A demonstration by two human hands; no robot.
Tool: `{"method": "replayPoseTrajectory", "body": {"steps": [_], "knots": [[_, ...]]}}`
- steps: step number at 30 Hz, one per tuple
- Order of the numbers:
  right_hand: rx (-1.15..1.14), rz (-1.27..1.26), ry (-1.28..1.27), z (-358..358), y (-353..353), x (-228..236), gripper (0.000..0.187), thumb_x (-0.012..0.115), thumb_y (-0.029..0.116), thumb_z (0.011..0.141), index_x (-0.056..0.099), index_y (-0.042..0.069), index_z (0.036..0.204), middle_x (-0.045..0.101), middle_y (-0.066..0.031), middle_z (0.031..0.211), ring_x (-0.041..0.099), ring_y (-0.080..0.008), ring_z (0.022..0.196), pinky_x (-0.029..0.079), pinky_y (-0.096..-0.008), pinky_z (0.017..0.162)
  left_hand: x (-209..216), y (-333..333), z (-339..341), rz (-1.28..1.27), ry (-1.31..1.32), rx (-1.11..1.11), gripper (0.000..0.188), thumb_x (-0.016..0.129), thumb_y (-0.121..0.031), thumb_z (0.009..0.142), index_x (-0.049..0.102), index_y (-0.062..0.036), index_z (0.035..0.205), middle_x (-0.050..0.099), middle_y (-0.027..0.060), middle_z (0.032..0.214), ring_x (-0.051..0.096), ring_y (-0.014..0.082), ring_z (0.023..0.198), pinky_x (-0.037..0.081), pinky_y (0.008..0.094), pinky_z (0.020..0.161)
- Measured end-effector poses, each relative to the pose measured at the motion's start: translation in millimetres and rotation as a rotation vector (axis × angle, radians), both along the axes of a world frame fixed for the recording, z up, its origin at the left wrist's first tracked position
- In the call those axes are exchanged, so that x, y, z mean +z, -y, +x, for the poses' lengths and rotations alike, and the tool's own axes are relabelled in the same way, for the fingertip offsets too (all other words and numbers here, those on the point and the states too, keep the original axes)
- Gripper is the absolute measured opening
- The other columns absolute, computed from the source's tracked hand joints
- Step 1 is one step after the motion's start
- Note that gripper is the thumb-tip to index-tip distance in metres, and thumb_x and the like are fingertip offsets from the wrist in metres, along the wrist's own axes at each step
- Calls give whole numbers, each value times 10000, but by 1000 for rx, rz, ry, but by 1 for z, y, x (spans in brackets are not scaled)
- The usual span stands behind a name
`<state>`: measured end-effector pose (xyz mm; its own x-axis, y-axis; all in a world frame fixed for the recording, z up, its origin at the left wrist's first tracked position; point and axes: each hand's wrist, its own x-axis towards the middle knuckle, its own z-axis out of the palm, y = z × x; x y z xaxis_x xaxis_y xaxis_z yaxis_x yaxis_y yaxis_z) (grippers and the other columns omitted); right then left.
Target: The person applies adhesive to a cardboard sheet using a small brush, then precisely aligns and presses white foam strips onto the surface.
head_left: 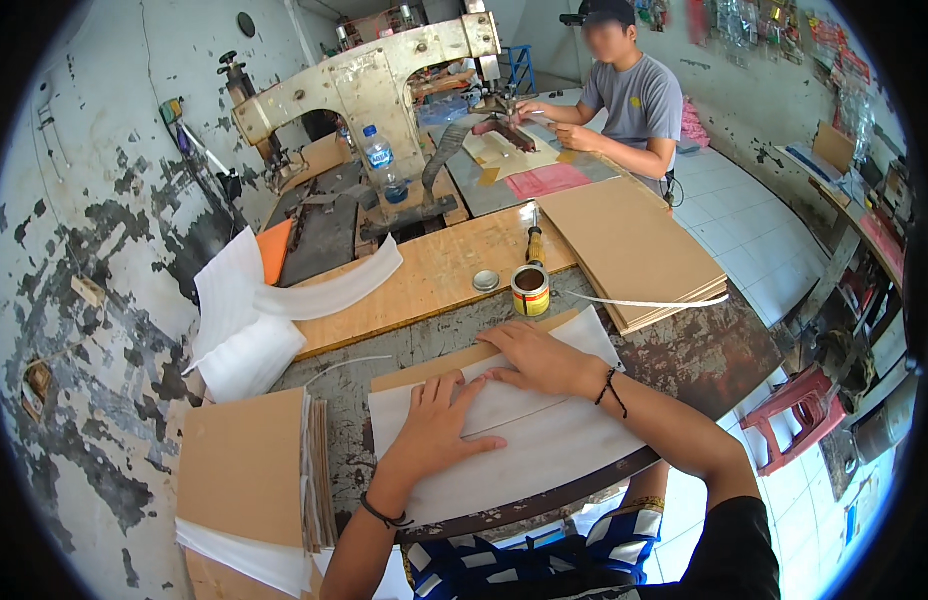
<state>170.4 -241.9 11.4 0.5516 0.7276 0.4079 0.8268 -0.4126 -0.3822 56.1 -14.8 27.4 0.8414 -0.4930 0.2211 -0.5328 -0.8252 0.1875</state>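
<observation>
Table, dark and worn, fills the middle. Sewing machine stands beyond it, co-worker seated at far right. Right board stack lies on the far right part of the table.

White sheet lies flat at the near edge, right in front of the person, under both hands. Long axis runs left to right, right end angled slightly away. Brown board shows as a strip along its far edge. A thin line crosses the sheet just right of the left hand.

Left board stack sits just beside the sheet's left end; loose white foam behind it.

Left hand: palm down on the sheet, fingers spread, thumb out to the right, nothing gripped. Right hand: flat, fingers pointing left, nothing visibly gripped; nearer the far edge, its fingertips at the brown strip. Thumb and fingertips of the two hands almost meet; can't tell if touching.

Can stands open beyond the right hand, lid just left of it.
</observation>
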Motion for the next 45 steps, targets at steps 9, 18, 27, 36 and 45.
{"method": "replayPoseTrajectory", "body": {"steps": [9, 18, 27, 36, 45], "knots": [[37, -40, -77, 3, 8, 3, 630, 690, 266, 970, 449, -53, 1456, 571, -252, 1381, 527, -408, 1311, 402, -468, 1143, -3, 1, 2, -28, -67, 13, 885, 735, -645, 853, 544, -68, 1496, 480, 193, 1346, 422, 351, 1315, 312, 492, 1121], [153, -121, -196, 7, 19, 9, 874, 720, 293, 953, 215, 4, 1606, 544, -287, 1335, 528, -428, 1266, 445, -468, 1085, 5, 3, -4, -16, -90, -24, 926, 750, -683, 817, 556, -72, 1484, 481, 195, 1369, 422, 355, 1338, 299, 499, 1141], [100, -168, -88, 15, 31, 9, 968, 753, 353, 923, 181, 5, 1622, 572, -232, 1255, 531, -399, 1215, 408, -465, 1099, 4, 19, -25, 36, -119, -170, 969, 694, -721, 844, 483, -81, 1540, 421, 270, 1496, 391, 451, 1418, 311, 580, 1167], [45, -219, -161, 2, 19, 22, 901, 707, 385, 965, 215, 12, 1621, 547, -244, 1402, 497, -412, 1332, 347, -508, 1164, -21, 69, -103, 168, -84, -63, 926, 547, -752, 934, 333, -193, 1640, 236, 262, 1687, 264, 492, 1535, 214, 712, 1183], [25, -275, -152, -2, 19, 28, 860, 696, 382, 968, 253, 19, 1609, 521, -252, 1448, 462, -423, 1379, 338, -523, 1177, -17, 67, -106, 127, -19, -32, 765, 589, -690, 925, 478, -295, 1571, 355, 183, 1663, 347, 414, 1520, 258, 632, 1211]]}}
